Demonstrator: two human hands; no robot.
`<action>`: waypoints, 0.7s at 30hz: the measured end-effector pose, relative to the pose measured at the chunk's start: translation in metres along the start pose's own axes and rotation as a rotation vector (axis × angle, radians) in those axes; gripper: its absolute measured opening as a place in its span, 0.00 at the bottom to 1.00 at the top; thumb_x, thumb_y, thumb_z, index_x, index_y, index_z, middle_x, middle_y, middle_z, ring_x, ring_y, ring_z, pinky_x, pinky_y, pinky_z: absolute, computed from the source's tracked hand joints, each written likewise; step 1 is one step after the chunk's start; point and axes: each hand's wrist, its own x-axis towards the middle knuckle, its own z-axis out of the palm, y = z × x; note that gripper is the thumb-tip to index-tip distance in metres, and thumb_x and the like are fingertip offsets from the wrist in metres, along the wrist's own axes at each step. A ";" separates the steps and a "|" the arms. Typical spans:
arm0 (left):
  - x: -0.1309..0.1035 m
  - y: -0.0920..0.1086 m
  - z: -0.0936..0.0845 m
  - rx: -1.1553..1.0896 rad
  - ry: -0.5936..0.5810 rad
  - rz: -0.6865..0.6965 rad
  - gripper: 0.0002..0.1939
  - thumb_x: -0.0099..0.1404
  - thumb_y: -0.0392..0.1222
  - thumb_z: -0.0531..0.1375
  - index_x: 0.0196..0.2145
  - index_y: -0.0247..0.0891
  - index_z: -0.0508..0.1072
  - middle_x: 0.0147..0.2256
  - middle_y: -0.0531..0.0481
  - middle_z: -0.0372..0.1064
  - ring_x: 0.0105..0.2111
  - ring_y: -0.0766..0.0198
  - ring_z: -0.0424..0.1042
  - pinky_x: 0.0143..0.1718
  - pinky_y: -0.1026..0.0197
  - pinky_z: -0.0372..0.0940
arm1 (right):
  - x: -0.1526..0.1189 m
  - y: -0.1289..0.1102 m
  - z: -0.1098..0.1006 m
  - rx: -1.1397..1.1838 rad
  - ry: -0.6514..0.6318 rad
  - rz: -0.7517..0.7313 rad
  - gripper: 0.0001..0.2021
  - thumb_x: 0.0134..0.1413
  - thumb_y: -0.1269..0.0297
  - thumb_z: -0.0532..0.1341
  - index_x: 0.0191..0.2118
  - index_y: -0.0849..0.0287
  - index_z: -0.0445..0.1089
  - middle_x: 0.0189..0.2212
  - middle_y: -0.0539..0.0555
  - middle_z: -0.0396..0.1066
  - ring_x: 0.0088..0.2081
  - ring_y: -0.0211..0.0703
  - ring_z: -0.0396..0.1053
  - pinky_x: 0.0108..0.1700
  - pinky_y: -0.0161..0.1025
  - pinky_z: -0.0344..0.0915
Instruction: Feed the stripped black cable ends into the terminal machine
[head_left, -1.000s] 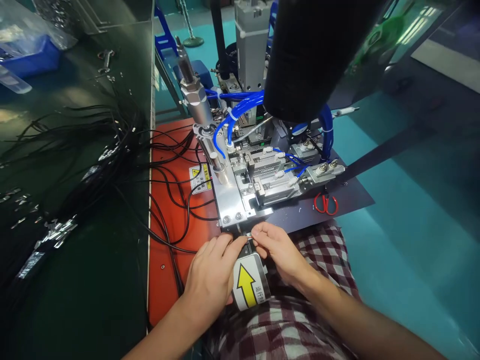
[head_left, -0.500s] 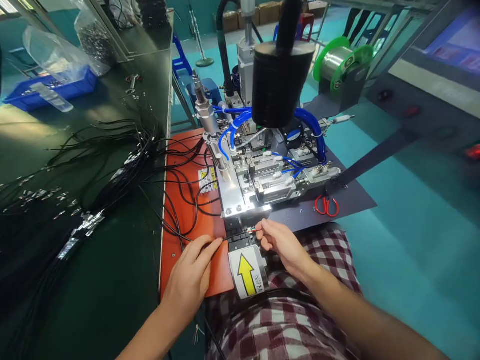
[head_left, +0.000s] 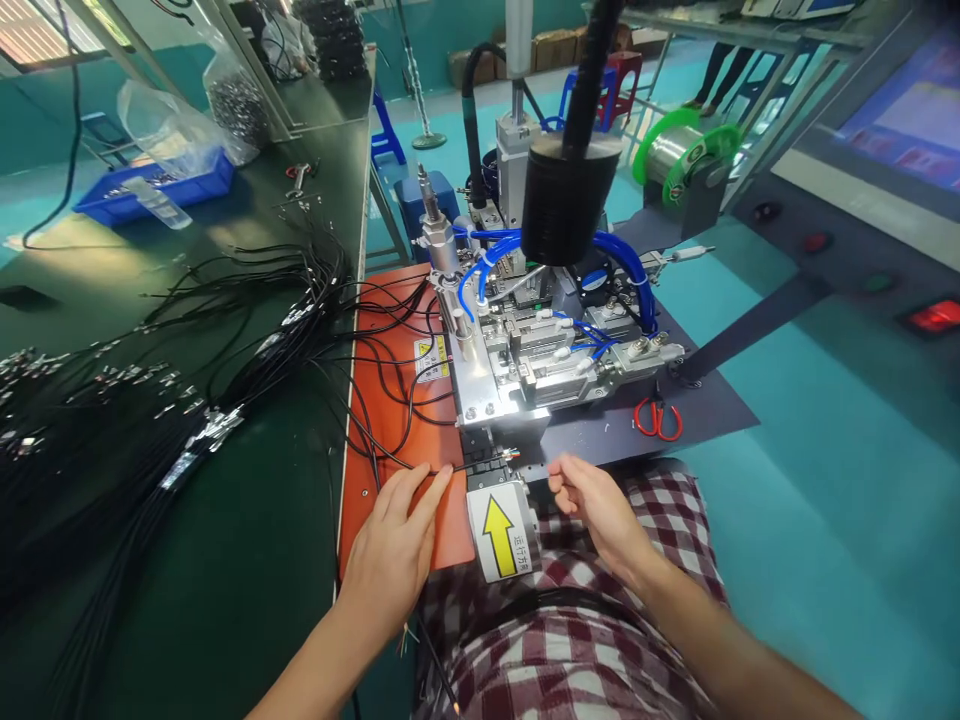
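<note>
My left hand (head_left: 397, 530) rests on the orange plate (head_left: 390, 400), its thumb and fingertips closed on a black cable (head_left: 480, 463). The cable runs from the fingers to the right, over a small black fixture (head_left: 487, 476) at the machine's front. Its end, with a small shiny tip and coloured wires (head_left: 511, 455), sticks out past the fixture. To the right of that end is my right hand (head_left: 589, 495), apart from it, with curled fingers pressed together and nothing visible in them. A label with a yellow arrow (head_left: 501, 530) lies just below the fixture.
A metal machine (head_left: 555, 350) with blue air tubes stands ahead. Red-handled scissors (head_left: 658, 420) lie on its dark base. Bundled black cables (head_left: 255, 370) cover the left bench, with a blue tray (head_left: 161, 190) behind. A wire spool (head_left: 679, 155) and a screen panel (head_left: 885, 150) are at the right.
My right hand has let go of the cable's end and drawn back to the right. My left hand stays on the cable. The whole view has shifted slightly.
</note>
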 end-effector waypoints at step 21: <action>0.011 0.002 -0.018 -0.023 -0.117 -0.009 0.23 0.67 0.31 0.46 0.57 0.40 0.65 0.54 0.41 0.63 0.53 0.55 0.64 0.42 0.56 0.70 | -0.025 0.008 -0.033 0.007 0.043 0.053 0.18 0.39 0.47 0.69 0.27 0.58 0.71 0.23 0.49 0.64 0.21 0.36 0.57 0.22 0.35 0.55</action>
